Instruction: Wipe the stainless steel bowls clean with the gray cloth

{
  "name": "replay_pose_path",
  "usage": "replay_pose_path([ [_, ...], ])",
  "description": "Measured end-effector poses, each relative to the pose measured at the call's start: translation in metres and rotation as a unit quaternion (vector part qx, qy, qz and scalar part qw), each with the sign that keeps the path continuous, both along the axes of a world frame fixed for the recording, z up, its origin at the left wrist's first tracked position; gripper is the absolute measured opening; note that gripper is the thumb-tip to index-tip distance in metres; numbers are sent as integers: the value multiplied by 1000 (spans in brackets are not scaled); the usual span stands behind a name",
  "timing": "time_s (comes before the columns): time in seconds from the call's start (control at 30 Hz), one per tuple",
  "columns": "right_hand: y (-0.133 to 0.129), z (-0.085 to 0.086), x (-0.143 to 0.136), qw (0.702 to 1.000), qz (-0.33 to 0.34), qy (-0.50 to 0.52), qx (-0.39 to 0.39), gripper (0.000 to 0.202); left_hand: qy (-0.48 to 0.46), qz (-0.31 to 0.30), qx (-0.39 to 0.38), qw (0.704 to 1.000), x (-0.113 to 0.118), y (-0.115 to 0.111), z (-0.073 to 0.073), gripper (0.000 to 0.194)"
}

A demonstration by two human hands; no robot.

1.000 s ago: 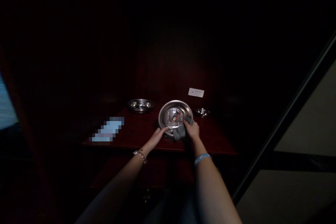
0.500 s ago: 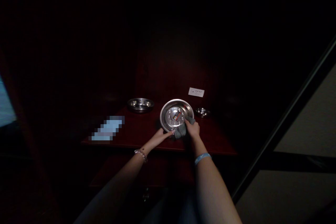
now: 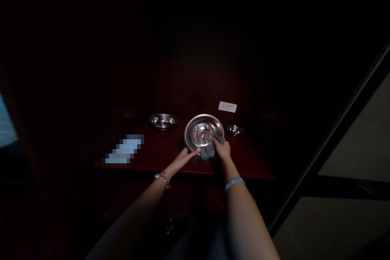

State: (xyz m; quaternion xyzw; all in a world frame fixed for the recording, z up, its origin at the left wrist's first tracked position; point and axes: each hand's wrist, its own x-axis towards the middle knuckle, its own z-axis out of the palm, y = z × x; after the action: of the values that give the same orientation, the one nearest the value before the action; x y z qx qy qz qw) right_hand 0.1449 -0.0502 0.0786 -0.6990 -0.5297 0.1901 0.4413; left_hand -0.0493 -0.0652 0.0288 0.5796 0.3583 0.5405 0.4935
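A round steel bowl [image 3: 198, 133] with a label on its inner bottom is tilted so that its inside faces me. My left hand [image 3: 185, 158] grips the lower left of its rim, thumb along the front. My right hand [image 3: 223, 149] is closed on a grey cloth [image 3: 208, 152] at the lower right of the bowl. The cloth hangs over the rim between both hands. Fingers behind the bowl are hidden.
On the dark red shelf [image 3: 146, 158], a wider steel dish [image 3: 163, 122] stands at the back left and a small steel bowl [image 3: 234, 130] at the right. A white socket plate [image 3: 227, 107] is on the back wall. A pixelated pale patch lies front left.
Both hands and the bowl have shifted very slightly to the left. Their hold on the bowl and cloth looks the same.
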Motion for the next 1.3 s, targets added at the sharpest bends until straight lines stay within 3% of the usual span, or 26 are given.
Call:
replay_pose_path([
  [0.67,-6,4,5,1000,-1,-12,-1,43,-3,28,-6,1000,-8,2,1,64],
  [1.03,-6,7,1,1000,3,-6,5,41,-29,26,-34,999,-8,6,0,83],
  [1.3,-4,4,4,1000,-9,-7,-7,44,-14,22,1,1000,-3,0,1,64],
])
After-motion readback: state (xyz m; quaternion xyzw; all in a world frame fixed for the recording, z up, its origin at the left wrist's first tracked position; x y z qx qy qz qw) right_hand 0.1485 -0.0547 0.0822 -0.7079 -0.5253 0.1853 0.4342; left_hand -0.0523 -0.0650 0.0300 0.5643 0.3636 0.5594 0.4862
